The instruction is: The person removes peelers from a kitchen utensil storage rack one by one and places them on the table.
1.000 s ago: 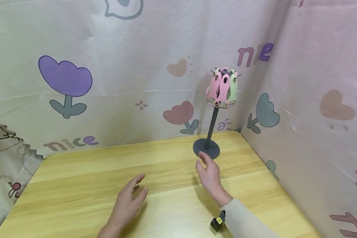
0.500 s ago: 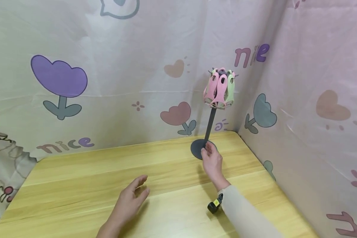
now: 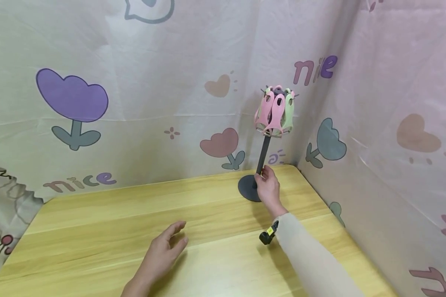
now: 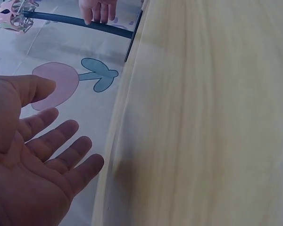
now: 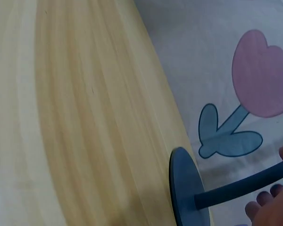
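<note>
A dark display stand (image 3: 250, 189) with a round base and upright pole stands at the table's back right. Several pink and pale green Y-shaped peelers (image 3: 276, 113) hang from hooks round its top. My right hand (image 3: 269, 189) is at the lower pole (image 5: 240, 188), thumb on one side and fingers on the other. A gap shows between those fingertips (image 5: 252, 209) and the pole in the right wrist view. My left hand (image 3: 160, 255) hovers over the front of the table, fingers loosely spread and holding nothing; its palm (image 4: 26, 188) faces the left wrist camera.
The light wooden table (image 3: 107, 231) reaches back to a printed cloth wall (image 3: 148, 82), and another cloth wall (image 3: 386, 177) runs along its right side. A small black camera (image 3: 269, 234) is strapped at my right wrist, below a pale sleeve (image 3: 308, 255).
My right hand has moved forward from in front of the base to the lower pole. My left hand has barely moved. The stand stays in place.
</note>
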Demonstrator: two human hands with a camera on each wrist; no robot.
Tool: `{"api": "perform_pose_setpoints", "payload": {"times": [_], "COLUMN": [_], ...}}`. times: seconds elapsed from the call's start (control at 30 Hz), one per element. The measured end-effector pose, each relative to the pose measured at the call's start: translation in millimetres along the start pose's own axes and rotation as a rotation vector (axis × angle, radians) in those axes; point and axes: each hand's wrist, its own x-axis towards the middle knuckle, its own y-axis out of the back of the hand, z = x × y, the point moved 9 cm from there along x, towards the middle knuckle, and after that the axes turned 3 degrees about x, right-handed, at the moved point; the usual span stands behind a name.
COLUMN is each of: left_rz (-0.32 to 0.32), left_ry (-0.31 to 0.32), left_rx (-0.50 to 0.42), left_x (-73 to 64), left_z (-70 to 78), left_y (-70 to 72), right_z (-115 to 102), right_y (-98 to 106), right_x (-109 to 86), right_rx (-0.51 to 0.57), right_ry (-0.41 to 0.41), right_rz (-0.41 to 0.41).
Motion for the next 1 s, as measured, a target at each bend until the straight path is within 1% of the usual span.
{"api": "perform_pose_setpoints", "payload": {"times": [0.17,0.33,0.47,0.6,0.7,0.83,1.0], "left_rz": [-0.003,-0.006,-0.011,-0.009,-0.006,-0.006,0.0], "left_ry": [0.013,0.021,0.023,0.024,0.025,0.024,0.024], "left_rx": [-0.005,-0.017,-0.025,-0.025,-0.028,-0.035,-0.04], "left_x": [-1.0,-0.5,0.0,0.1,0.4,0.7,-0.2], "left_z": [-1.0,-2.7,-3.3,-4.1,-4.6,-4.7,-5.6], "left_y": [0.3,-0.4,-1.5,-1.8,-2.2,-2.3,-1.6], "right_z": [2.7,8.8,10.7,9.4,9.4,10.9,9.8], "right_y": [-4.5,-5.8,-5.4,-5.3,-5.1,-6.0,-9.4], "right_x": [7.2,14.1,20.8,25.8,28.3,31.9,36.2], "right_rx": [0.01,0.063,0.119,0.138,0.156,0.205,0.264], "right_ry": [-0.004,-0.024,-0.011,0.013,0.012,-0.008,-0.019], "right_rz": [-0.028,-0.038,-0.035,-0.025,-0.026,-0.05,-0.103]}}
